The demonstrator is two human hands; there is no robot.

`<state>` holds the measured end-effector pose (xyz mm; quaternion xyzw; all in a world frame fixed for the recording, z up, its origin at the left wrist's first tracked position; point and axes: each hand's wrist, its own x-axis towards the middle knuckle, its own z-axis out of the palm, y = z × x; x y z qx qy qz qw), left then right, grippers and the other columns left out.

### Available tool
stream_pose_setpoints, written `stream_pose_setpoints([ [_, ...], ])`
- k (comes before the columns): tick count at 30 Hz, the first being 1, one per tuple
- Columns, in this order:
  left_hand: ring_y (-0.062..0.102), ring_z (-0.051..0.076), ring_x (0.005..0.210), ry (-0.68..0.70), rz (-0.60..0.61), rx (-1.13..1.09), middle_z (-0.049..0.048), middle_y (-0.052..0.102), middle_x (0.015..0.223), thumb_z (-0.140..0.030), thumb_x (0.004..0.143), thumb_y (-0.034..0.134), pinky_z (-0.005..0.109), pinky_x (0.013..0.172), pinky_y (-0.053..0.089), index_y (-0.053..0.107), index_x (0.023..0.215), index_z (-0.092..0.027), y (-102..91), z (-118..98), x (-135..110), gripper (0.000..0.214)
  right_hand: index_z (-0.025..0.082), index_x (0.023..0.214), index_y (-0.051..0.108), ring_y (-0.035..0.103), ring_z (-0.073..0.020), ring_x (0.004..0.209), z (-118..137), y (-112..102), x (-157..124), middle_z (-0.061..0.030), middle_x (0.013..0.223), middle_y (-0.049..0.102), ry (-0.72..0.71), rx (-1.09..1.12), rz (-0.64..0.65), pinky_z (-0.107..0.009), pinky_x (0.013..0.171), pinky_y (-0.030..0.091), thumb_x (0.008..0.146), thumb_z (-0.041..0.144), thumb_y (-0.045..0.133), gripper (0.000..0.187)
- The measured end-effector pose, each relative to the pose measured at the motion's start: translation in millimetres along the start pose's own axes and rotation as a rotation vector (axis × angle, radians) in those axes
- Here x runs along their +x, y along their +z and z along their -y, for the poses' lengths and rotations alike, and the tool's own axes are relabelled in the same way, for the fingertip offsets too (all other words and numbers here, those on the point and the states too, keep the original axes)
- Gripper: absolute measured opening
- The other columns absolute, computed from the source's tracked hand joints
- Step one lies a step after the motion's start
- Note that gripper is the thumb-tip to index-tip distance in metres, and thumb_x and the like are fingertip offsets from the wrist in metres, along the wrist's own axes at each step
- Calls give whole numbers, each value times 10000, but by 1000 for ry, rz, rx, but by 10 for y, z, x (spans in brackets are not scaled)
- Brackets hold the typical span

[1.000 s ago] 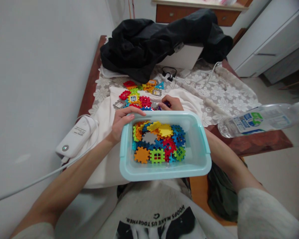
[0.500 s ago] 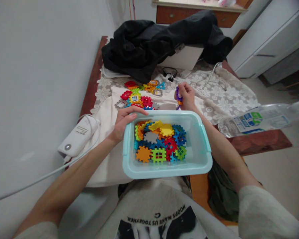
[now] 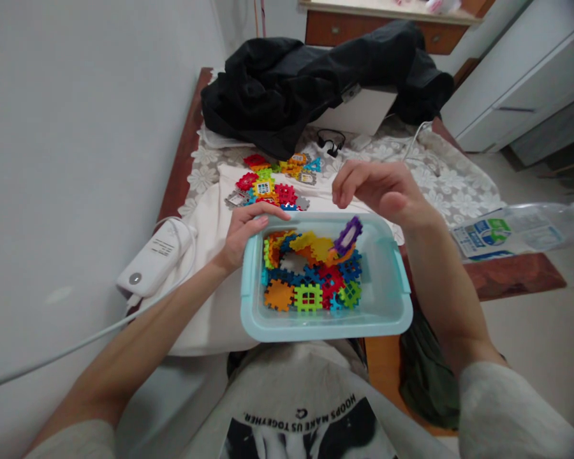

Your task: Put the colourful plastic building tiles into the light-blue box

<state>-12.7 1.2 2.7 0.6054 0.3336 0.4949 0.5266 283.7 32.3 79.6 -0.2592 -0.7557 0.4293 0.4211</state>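
My left hand (image 3: 249, 231) grips the far left rim of a light-blue plastic box (image 3: 328, 330), its fingers along the edge. Inside lie gear-edged plastic building pieces (image 3: 309, 298) in orange, green, red, blue, yellow and grey. A purple piece (image 3: 348, 236) and an orange one stand tilted above the others at the right of the pile; whether they rest or are falling I cannot tell. Over the box's far right rim hovers my right hand (image 3: 380, 188), empty, fingers loosely bent and thumb apart. Beyond the box, more pieces (image 3: 264, 187) lie on a white cloth.
Behind the pieces a black garment (image 3: 277, 89) covers part of a laptop (image 3: 358, 111), with black earphones (image 3: 331, 141) in front. A white power adapter (image 3: 157, 258) with a cable lies at left. At right lies a clear plastic bottle (image 3: 516, 231) near the table's edge.
My right hand has come nearer from beyond the box and let go of the purple and orange pieces, now over the pile inside. My left hand keeps its grip on the rim.
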Motion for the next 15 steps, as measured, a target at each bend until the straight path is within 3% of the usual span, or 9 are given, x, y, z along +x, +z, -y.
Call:
stream_pose_setpoints([
  [4, 702, 246, 842, -2, -7, 22, 87, 792, 890, -407, 850, 693, 350, 795, 569, 875, 914, -178, 3, -13, 4, 299, 233, 820, 730, 619, -170, 676, -450, -71, -36, -42, 778, 649, 6, 28, -208, -321, 602, 540, 853, 995, 511, 793],
  [6, 695, 245, 822, -10, -10, 21, 90, 790, 887, -408, 847, 692, 360, 788, 574, 873, 914, -170, 8, -23, 7, 307, 240, 887, 765, 596, -159, 659, -790, -96, -91, -27, 762, 657, 52, -79, -260, -304, 609, 519, 937, 905, 535, 706],
  [8, 692, 241, 809, -12, -9, 5, 91, 788, 882, -404, 845, 696, 362, 781, 579, 870, 910, -162, 14, -30, 9, 305, 242, 975, 806, 638, -180, 753, -1098, -95, -163, -52, 876, 721, 92, -269, -170, -321, 687, 542, 975, 794, 620, 582],
  [10, 690, 233, 802, -6, -6, -10, 92, 787, 878, -399, 848, 702, 352, 770, 578, 870, 914, -156, 17, -30, 11, 303, 254, 1046, 827, 683, -230, 918, -1318, -71, -227, -91, 1076, 759, 89, -447, 2, -375, 822, 574, 993, 698, 662, 477],
  [12, 682, 225, 790, -2, -4, -11, 91, 786, 867, -396, 852, 700, 337, 751, 573, 874, 925, -154, 15, -23, 11, 308, 270, 1101, 829, 682, -280, 1081, -1438, -33, -264, -108, 1232, 744, 71, -585, 147, -432, 963, 564, 1025, 599, 653, 381],
  [15, 678, 214, 777, -2, -6, -13, 83, 788, 847, -383, 848, 698, 317, 734, 562, 881, 926, -154, 14, -18, 14, 303, 255, 1198, 796, 632, -287, 1211, -1480, 24, -269, -117, 1302, 715, 100, -719, 238, -435, 1073, 511, 1059, 419, 644, 263],
])
